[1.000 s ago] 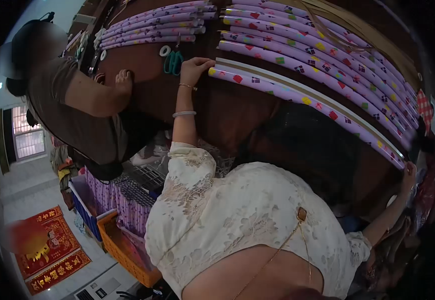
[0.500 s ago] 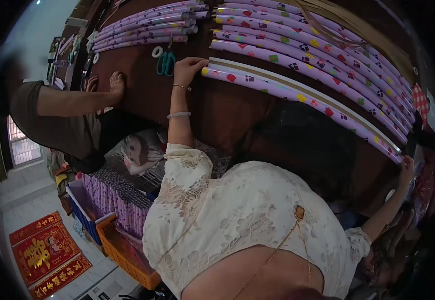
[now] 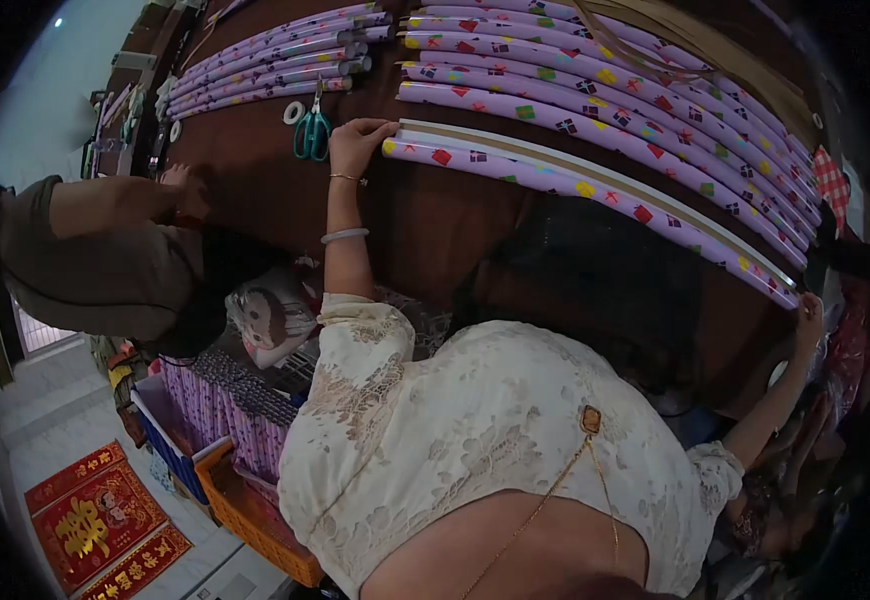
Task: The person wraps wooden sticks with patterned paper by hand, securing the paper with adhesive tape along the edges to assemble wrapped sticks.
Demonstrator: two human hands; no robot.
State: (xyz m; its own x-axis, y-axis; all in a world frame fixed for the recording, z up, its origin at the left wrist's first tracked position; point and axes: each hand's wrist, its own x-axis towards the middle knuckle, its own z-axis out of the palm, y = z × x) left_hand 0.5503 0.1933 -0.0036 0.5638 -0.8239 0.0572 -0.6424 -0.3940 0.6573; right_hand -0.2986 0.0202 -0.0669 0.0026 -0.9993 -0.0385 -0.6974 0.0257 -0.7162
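Note:
A long lilac roll of patterned paper [image 3: 585, 188] lies slantwise across the dark brown table, with a whitish strip along its far edge. At its left end, my left hand [image 3: 360, 143] pinches the paper's edge between thumb and fingertips. The roll's right end is held by my right hand [image 3: 810, 308], its fingers closed on the edge. Teal-handled scissors [image 3: 313, 133] lie just left of my left hand, beside a white tape ring [image 3: 295, 113]. Beyond the held roll, several more patterned rolls [image 3: 555, 125] lie side by side.
A shorter stack of rolls [image 3: 275, 75] is at the back left. A co-worker [image 3: 95, 270] leans at the table's left side. Below stand a blue crate [image 3: 170, 440] with upright lilac rolls and an orange crate [image 3: 255, 515]. Brown strips [image 3: 645, 55] lie at the back.
The view has shifted, so the table items appear further left. The co-worker has bent lower and moved left. Both my hands keep hold of the roll's ends.

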